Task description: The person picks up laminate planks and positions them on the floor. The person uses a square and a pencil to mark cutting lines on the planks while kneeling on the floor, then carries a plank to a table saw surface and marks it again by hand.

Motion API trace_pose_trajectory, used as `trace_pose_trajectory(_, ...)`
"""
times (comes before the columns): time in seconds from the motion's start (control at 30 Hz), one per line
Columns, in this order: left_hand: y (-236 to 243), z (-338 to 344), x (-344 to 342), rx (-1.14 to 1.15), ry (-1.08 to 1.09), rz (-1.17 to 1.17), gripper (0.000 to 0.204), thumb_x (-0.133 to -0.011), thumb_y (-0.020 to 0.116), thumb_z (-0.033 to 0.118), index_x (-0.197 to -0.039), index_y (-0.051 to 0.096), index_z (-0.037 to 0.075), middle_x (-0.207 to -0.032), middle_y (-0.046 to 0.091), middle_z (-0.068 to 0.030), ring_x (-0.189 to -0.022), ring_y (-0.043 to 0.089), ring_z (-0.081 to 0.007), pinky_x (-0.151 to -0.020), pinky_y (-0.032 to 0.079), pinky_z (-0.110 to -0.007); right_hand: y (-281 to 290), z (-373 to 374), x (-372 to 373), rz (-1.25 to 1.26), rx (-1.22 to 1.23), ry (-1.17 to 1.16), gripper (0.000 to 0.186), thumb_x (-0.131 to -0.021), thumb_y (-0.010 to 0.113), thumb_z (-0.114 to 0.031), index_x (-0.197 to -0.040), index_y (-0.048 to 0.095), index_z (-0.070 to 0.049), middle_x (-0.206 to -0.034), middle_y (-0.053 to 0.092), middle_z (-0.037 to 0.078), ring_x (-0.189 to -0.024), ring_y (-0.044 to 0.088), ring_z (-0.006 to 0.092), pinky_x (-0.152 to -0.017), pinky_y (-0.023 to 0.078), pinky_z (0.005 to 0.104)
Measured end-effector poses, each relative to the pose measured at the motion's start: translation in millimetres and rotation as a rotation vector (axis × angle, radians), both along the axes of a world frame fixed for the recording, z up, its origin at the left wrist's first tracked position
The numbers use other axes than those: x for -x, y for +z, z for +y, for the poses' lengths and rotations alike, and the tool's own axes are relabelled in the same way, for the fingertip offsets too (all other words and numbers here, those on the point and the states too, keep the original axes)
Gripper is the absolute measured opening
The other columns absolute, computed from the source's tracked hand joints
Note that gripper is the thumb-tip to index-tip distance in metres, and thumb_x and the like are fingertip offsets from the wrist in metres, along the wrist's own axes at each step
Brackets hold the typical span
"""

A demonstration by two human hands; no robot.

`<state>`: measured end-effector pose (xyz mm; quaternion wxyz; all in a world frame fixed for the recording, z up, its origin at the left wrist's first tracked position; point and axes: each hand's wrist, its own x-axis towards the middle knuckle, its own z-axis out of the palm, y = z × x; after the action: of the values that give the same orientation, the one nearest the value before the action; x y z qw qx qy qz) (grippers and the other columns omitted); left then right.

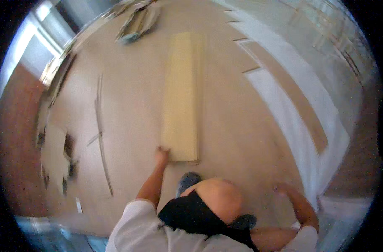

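Note:
A long pale-yellow floor plank (181,96) lies lengthwise in front of me, on what looks like a short stack whose edges show along its right side. At its near left corner, my left hand (162,155) grips the long edge; the fingers are partly hidden and blurred. My right hand (281,189) is off to the right, low over the floor and away from the planks. Motion smears its fingers, and no object shows in it.
Laid wood-look flooring (132,113) surrounds me. To the right, white underlay (284,103) borders its stepped edge, with a brown plank (300,96) lying on it. Thin strips (101,147) and cardboard pieces (55,151) lie left; more scraps (137,23) sit far ahead.

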<state>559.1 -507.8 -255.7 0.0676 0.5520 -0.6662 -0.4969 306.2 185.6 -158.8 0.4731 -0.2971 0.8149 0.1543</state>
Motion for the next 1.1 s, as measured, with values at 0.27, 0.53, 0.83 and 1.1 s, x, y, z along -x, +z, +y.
trace_pose_trajectory(0.27, 47.6, -4.5, 2.1, 0.033, -0.266, 0.193, 0.048, -0.089, 0.069, 0.031, -0.123, 0.059, -0.001, -0.115, 0.066, -0.0223, -0.105, 0.064, -0.0337, -0.092, 0.050, -0.042, 116.8, -226.9, 14.7, 0.192, 0.275, 0.070, 0.026, -0.088, 0.063, -0.022, -0.106, 0.065, -0.003, -0.101, 0.068, 0.022, -0.093, 0.065, 0.0395, -0.081, 0.052, 0.0456)
trace_pose_trajectory(0.53, -37.3, -121.8, -310.7, 0.548, 0.275, -0.336, 0.050, -0.092, 0.057, 0.023, -0.134, 0.049, -0.002, -0.133, 0.052, -0.0229, -0.124, 0.049, -0.0390, -0.106, 0.039, -0.045, 113.2, -245.1, 30.8, 0.170, 0.399, 0.083, 0.022, -0.090, 0.063, -0.018, -0.106, 0.063, -0.003, -0.100, 0.066, 0.021, -0.094, 0.063, 0.0404, -0.082, 0.051, 0.0473)
trace_pose_trajectory(0.83, -0.9, -163.2, -418.0, 0.347, 0.244, -0.815, 0.088, -0.092, 0.052, 0.052, -0.147, 0.027, -0.011, -0.157, 0.022, -0.0274, -0.148, 0.018, -0.0388, -0.121, 0.017, -0.044, 97.2, -241.0, 38.2, 0.159, 0.314, 0.144, 0.022, -0.086, 0.063, -0.020, -0.101, 0.065, -0.004, -0.095, 0.068, 0.023, -0.087, 0.066, 0.0397, -0.076, 0.052, 0.0461)
trace_pose_trajectory(1.1, -11.7, -150.2, -380.7, 0.465, 0.128, -0.891, 0.089, -0.092, 0.051, 0.054, -0.149, 0.025, -0.010, -0.159, 0.018, -0.0260, -0.149, 0.012, -0.0381, -0.122, 0.013, -0.044, 66.8, -290.1, -8.5, 0.096, 0.269, 0.161, 0.026, -0.085, 0.065, -0.021, -0.107, 0.064, -0.006, -0.097, 0.069, 0.019, -0.091, 0.067, 0.0386, -0.080, 0.052, 0.0463)
